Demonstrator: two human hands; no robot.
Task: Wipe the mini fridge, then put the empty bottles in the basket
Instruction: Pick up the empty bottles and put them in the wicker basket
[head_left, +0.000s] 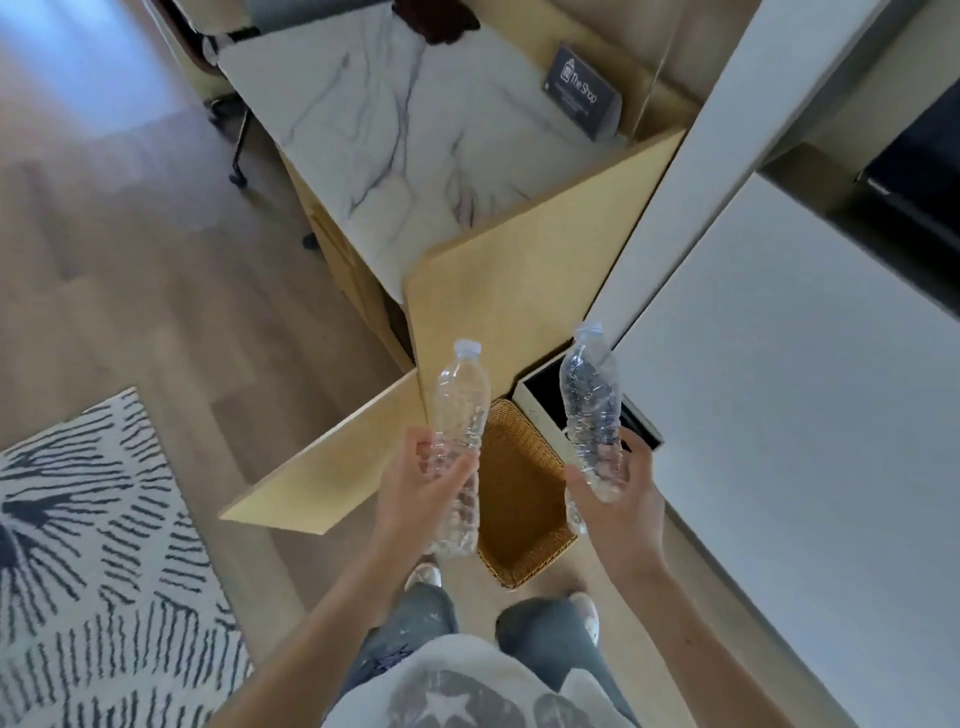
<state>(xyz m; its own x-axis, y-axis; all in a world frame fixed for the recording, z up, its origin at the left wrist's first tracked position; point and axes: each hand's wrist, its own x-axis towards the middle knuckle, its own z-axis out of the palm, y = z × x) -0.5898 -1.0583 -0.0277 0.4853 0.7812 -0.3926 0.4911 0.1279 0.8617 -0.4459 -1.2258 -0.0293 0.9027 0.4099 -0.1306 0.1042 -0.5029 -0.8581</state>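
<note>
Left hand (422, 484) is gripping the left bottle (463, 400) low on its body, grip narrow, fingers curling round it. Right hand (623, 493) is holding the right bottle (592, 395) likewise. Both bottles are hanging cap-up directly above the basket (524, 499), looking empty: clear, thin, crumpled plastic with pale caps. More clear plastic is showing under each hand; cannot tell whether these are further bottles. The basket is sitting on the wood floor (156, 291); it is brown woven wicker, rectangular, shallow.
</note>
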